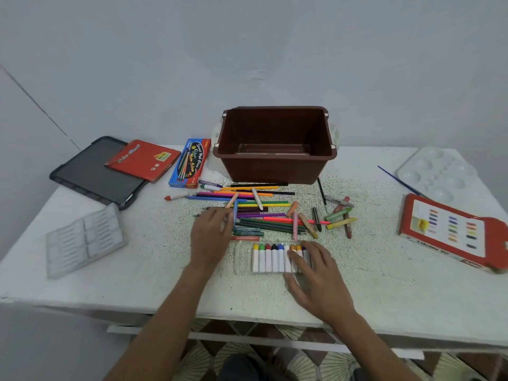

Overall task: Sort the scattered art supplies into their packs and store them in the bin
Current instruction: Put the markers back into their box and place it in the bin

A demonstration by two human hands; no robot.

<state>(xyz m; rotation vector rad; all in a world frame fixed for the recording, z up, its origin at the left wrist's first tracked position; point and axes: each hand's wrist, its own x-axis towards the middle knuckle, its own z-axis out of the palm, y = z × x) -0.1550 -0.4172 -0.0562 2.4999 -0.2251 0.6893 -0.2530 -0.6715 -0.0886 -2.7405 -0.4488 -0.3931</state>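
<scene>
A clear plastic pack (242, 259) lies near the table's front edge with a row of white-bodied markers (268, 260) in it. My right hand (316, 273) rests flat on the markers at the pack's right end. Behind the pack is a loose pile of coloured pencils and markers (264, 213). My left hand (210, 237) reaches into the pile's left side and pinches a blue marker (235, 211) at its fingertips; the view there is blurred. The brown bin (275, 167) stands open behind the pile. Several oil pastels (339, 215) lie to the right of the pile.
A blue watercolour box (189, 163), a red pack (144, 159) and a black lid (90, 171) lie at the back left. A clear insert tray (82, 240) is front left. A white palette (437, 171), a paintbrush (398, 180) and a red oil-pastel box (445, 232) are at the right.
</scene>
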